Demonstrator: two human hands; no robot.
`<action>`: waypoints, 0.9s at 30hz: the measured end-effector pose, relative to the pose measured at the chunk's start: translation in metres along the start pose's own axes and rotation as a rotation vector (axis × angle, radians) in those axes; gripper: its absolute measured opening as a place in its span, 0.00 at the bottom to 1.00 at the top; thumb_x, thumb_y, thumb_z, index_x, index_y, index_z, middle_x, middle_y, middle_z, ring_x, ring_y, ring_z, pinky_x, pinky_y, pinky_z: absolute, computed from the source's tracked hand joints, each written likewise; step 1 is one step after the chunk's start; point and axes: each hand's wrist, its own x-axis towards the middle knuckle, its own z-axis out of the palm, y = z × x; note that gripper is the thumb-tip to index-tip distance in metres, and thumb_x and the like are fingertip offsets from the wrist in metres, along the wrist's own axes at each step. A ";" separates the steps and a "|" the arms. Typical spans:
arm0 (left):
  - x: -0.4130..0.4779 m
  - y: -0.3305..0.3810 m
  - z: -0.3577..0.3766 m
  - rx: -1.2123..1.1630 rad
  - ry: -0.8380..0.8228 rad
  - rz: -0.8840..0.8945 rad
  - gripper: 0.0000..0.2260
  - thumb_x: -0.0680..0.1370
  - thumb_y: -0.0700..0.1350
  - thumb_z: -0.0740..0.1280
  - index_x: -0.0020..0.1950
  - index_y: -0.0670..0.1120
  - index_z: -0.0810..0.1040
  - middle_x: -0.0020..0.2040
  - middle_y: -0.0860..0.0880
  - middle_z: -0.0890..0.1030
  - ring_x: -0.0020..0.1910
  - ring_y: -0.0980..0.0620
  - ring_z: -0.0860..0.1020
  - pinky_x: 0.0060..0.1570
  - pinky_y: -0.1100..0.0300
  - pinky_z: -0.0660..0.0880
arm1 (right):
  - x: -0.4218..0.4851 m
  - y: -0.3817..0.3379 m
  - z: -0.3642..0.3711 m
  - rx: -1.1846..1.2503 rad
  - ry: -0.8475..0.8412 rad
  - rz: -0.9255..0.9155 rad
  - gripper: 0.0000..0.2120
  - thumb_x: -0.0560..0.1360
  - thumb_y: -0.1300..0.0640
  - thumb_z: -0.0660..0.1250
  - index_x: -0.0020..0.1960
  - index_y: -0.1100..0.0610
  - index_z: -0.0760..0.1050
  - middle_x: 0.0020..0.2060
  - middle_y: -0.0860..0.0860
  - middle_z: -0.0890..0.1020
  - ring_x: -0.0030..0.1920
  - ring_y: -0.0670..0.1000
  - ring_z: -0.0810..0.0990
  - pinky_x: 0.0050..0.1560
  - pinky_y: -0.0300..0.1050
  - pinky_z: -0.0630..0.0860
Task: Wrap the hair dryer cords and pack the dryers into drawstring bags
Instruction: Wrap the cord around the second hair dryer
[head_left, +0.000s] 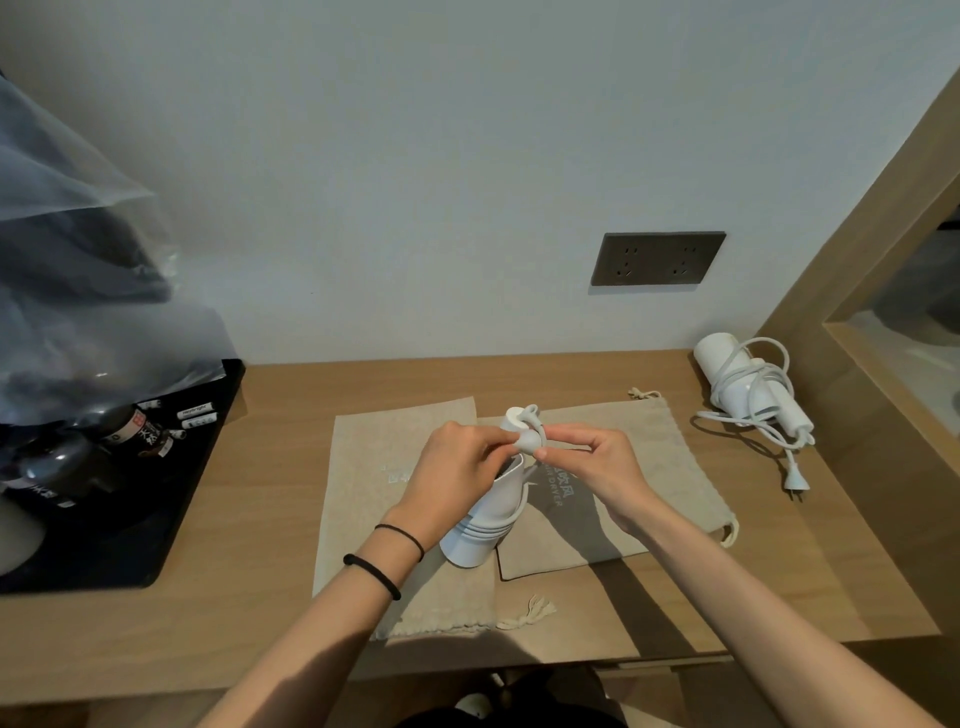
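A white hair dryer (485, 525) stands on its barrel over two beige drawstring bags, with cord turns wound around its body. My left hand (457, 470) grips the dryer's upper part. My right hand (587, 457) pinches the white cord end with the plug (530, 439) at the top of the dryer. One bag (374, 467) lies on the left, the other bag (649, 467) on the right with printed lettering. A second white hair dryer (737, 379) lies at the back right, its cord (769, 431) loosely looped and trailing to a plug on the table.
A black tray (171, 499) with bottles and small packets sits at the left under a clear plastic bag (78, 260). A dark wall socket (657, 258) is on the wall behind. A wooden side panel (852, 291) borders the right of the wooden table (270, 519).
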 end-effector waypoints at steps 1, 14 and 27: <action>0.003 -0.001 -0.001 -0.035 -0.006 -0.019 0.09 0.77 0.49 0.68 0.55 0.51 0.83 0.44 0.51 0.85 0.42 0.55 0.81 0.38 0.73 0.69 | 0.001 0.001 0.001 -0.008 0.020 0.006 0.12 0.67 0.67 0.75 0.50 0.60 0.84 0.47 0.52 0.85 0.48 0.45 0.83 0.49 0.36 0.78; 0.006 0.007 0.013 0.096 0.012 -0.047 0.11 0.76 0.55 0.66 0.52 0.50 0.82 0.41 0.49 0.84 0.44 0.47 0.80 0.42 0.54 0.75 | -0.004 -0.001 -0.001 0.062 -0.001 0.096 0.05 0.70 0.67 0.73 0.44 0.64 0.78 0.33 0.59 0.83 0.34 0.50 0.82 0.46 0.45 0.81; 0.005 0.019 0.022 0.347 -0.064 0.003 0.13 0.81 0.52 0.58 0.51 0.47 0.78 0.42 0.45 0.81 0.44 0.43 0.78 0.40 0.54 0.70 | -0.007 0.004 0.001 -0.106 0.158 0.056 0.12 0.69 0.63 0.75 0.48 0.67 0.77 0.32 0.58 0.83 0.36 0.52 0.84 0.45 0.49 0.82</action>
